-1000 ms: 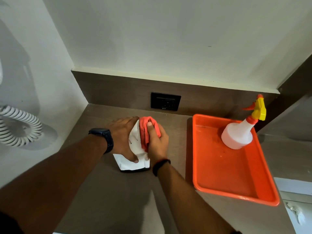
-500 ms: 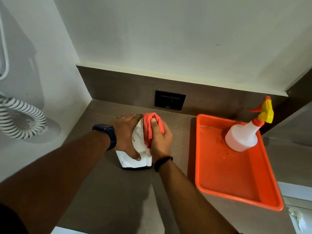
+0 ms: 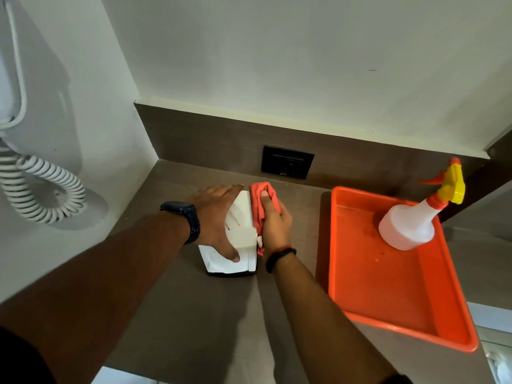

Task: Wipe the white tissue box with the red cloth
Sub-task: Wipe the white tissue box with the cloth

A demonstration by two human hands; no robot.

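The white tissue box point(image 3: 240, 239) stands on the brown counter point(image 3: 177, 314), a little left of the middle. My left hand point(image 3: 216, 214) grips its left side, fingers spread along the top and thumb on the near face. My right hand point(image 3: 274, 225) presses the bunched red cloth point(image 3: 263, 202) against the box's right side and far top edge. Part of the cloth hangs down by my right wrist. The box's right face is hidden behind the cloth and hand.
An orange tray point(image 3: 399, 306) lies to the right, holding a white spray bottle point(image 3: 407, 225) with a yellow and red nozzle. A black wall socket point(image 3: 287, 162) sits in the back panel. A white coiled cord point(image 3: 41, 189) hangs on the left wall.
My right hand with the cloth has slid from the top of the box toward its right side. My left hand keeps its grip on the box.
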